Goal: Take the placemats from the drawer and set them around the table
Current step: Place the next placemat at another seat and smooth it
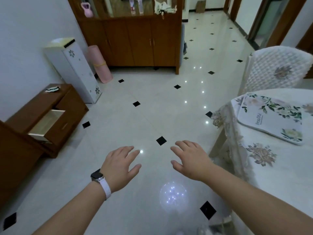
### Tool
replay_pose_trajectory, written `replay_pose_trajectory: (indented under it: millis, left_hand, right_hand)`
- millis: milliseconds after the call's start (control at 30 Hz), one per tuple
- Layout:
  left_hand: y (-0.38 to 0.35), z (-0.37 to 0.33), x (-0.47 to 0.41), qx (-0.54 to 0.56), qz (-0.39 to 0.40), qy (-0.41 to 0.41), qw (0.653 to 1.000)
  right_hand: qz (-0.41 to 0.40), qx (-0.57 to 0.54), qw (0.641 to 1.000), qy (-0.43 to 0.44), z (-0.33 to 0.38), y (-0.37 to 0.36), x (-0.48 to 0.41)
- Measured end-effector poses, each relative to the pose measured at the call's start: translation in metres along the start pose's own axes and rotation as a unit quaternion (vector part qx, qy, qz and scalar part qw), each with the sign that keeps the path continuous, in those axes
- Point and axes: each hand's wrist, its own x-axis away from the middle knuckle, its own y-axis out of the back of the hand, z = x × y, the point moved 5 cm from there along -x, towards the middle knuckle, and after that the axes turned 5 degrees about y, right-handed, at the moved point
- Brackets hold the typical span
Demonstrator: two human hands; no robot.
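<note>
Glossy white floor tiles (152,116) with small black diamond insets are seen beneath two bare hands held out palm down. Nothing is grasped by the left hand (121,164), whose fingers are spread and relaxed; a watch on a white strap (101,182) is worn at its wrist. The right hand (189,157) is likewise empty, with its fingers loosely extended. The two hands are kept apart, above the floor, touching nothing.

One rectangular floral placemat with a pale border and green leaves (272,116) is laid flat on the round table covered by a white flowered tablecloth (271,167) at the right, near the table's edge. A chair in a quilted white cover (274,68) is placed just behind the table.

At the left, a low brown wooden cabinet (55,102) is set against the wall, and its pale-lined drawer (47,123) is pulled open; what it holds cannot be told. A small dark-and-white item, too small to identify, is left on the cabinet top. Farther along the wall a white floral-printed narrow unit (76,72) and a rolled pink mat (100,63) are stood upright beside a large brown wooden sideboard (135,41).
</note>
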Motion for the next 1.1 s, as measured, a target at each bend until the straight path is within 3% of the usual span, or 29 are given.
replay_pose_trajectory:
  millis: [300,633,800,1100]
  left_hand:
    - [-0.035,0.026,-0.125,0.038,-0.021,-0.085,0.995]
    - [-0.080,0.062,-0.327,0.111,-0.028,-0.201,0.973]
    - [-0.081,0.034,-0.413,0.112,-0.001,-0.287,0.951]
    - [-0.097,-0.067,-0.513,0.110,0.063,-0.380,0.916]
  right_hand:
    - [0.013,-0.002,0.995,-0.097,-0.069,-0.011,-0.059]
    - [0.032,0.014,0.967,-0.251,-0.142,0.000,-0.168]
    - [-0.003,0.005,0.934,-0.356,-0.176,0.017,-0.181]
    - [0.012,-0.014,0.874,-0.485,-0.251,0.014,-0.146]
